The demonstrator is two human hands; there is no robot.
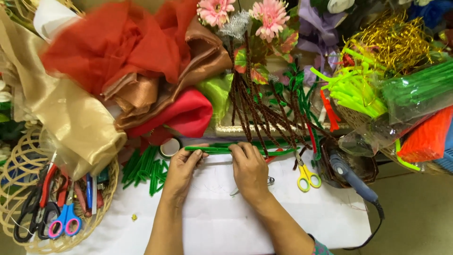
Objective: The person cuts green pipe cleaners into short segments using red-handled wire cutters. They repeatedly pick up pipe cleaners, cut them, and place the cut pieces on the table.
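Hands pinch long green fuzzy chenille stem (222, 149): left hand (181, 171) closed on left end, right hand (248, 167) closed mid-length. Risk: stem kinks; yellow-handled scissors (306, 175) beside right hand snag sleeve.

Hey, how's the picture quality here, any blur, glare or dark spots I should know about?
Head view: lighting is even and soft, with only faint shadows under the left hand and right hand; both hands and the green stems they hold look sharp; the red fabric at the top is smeared and soft; slight glare shows on the clear plastic bag; edges bend a little from the wide lens.
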